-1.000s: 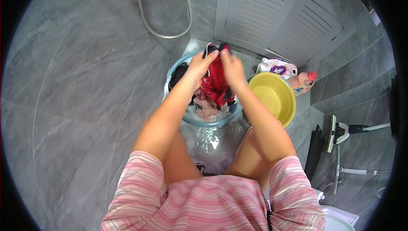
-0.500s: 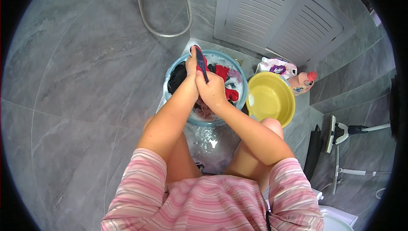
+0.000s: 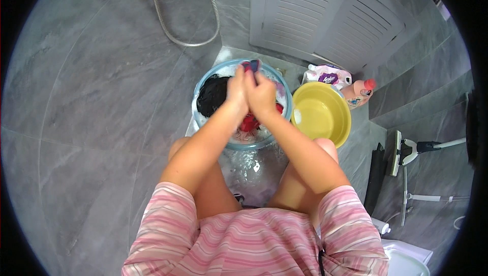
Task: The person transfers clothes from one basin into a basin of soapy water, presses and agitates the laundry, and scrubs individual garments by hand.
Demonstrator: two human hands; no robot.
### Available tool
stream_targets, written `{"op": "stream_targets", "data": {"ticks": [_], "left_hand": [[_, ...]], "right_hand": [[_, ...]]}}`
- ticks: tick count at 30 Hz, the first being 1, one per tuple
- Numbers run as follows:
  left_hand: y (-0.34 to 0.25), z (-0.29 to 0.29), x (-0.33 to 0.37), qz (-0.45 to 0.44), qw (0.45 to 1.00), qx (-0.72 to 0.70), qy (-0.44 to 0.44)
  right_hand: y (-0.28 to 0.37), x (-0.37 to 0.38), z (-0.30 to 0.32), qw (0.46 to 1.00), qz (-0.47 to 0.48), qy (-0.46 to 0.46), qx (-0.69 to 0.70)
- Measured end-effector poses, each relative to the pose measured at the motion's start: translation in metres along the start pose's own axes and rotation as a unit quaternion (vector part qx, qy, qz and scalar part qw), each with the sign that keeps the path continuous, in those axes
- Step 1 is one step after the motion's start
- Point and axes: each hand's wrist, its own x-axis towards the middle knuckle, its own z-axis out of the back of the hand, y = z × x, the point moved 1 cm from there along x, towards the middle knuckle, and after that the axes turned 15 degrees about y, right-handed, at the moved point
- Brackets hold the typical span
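A round blue basin [image 3: 199, 117] of sudsy water and laundry stands between my feet. Above it my left hand [image 3: 237, 89] and my right hand [image 3: 261, 93] are pressed together, both closed on a navy and red cloth [image 3: 251, 65]. Only its bunched top shows past my fingers, so I cannot tell which garment it is. Black fabric [image 3: 212, 96] floats at the basin's left side. Below my wrists lies red fabric [image 3: 249, 122], with brownish-pink cloth [image 3: 246, 136] nearer to me.
Touching the basin's right side is a yellow basin [image 3: 325, 116]. Behind it are a white and purple package [image 3: 328, 75] and a pink bottle with a red cap [image 3: 360, 93]. A grey louvered cabinet [image 3: 305, 17], a metal shower hose [image 3: 216, 22] and a squeegee mop [image 3: 406, 151] surround the spot.
My hands have shifted slightly right and come upright against each other. The navy and red cloth, stretched out lengthwise before, is now bunched at the fingertips. More black fabric shows at left.
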Motion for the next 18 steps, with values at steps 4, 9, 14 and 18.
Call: {"op": "stream_targets", "data": {"ticks": [4, 9, 14, 18], "left_hand": [[-0.002, -0.043, -0.019, 0.046, 0.993, 0.097, -0.056], [-0.014, 0.033, 0.011, 0.029, 0.986, -0.134, 0.094], [-0.009, -0.031, -0.020, 0.059, 0.997, 0.043, -0.017], [-0.014, -0.008, -0.007, 0.025, 0.999, 0.043, -0.011]], "right_hand": [[-0.018, 0.019, 0.023, 0.991, -0.061, -0.033, 0.117], [0.020, -0.029, -0.023, 0.992, 0.108, 0.021, 0.062], [-0.015, 0.013, 0.010, 0.993, -0.014, -0.043, 0.111], [-0.007, -0.002, -0.003, 0.999, -0.014, 0.010, 0.036]]}}
